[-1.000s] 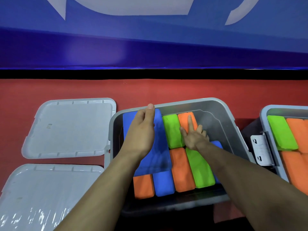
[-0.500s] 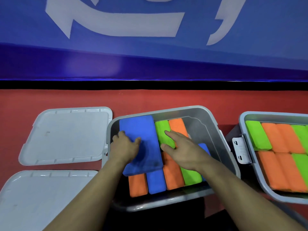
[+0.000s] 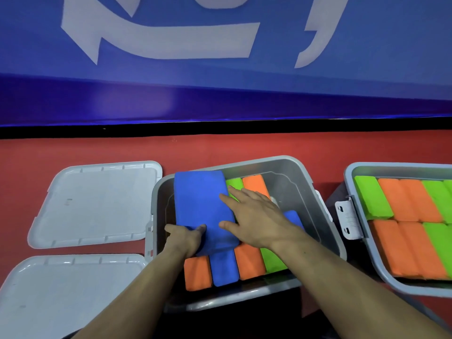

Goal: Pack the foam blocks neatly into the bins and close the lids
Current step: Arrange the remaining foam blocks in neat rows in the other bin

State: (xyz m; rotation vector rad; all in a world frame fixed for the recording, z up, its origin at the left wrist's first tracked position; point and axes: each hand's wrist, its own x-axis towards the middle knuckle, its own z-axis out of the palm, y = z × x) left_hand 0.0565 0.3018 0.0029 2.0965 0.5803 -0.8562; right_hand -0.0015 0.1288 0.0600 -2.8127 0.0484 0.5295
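- The large flat blue foam block (image 3: 201, 206) lies tilted over the left side of the open grey plastic bin (image 3: 291, 167), its far end at the bin's back wall, its near end over the packed row below.
- My left hand (image 3: 184, 238) grips that block at its near left corner, thumb on top, fingers curled under the edge.
- My right hand (image 3: 254, 218) rests flat across the block's right edge, fingers straight and spread, holding nothing.
- Under and beside it sit smaller foam blocks: an orange one (image 3: 197, 272), a blue one (image 3: 224, 267), another orange (image 3: 249, 261) and a green one (image 3: 273, 261) in the near row; a green block (image 3: 234, 185) and an orange block (image 3: 255, 184) in the far row, partly covered by my right hand.
- A further blue block (image 3: 293, 217) peeks out behind my right wrist.
- Two pale grey lids (image 3: 97, 201) lie flat on the red surface (image 3: 73, 150) to the left of the bin.
- A second grey bin (image 3: 352, 172) to the right holds green and orange blocks in two rows, its white latch (image 3: 347, 220) facing the first bin.
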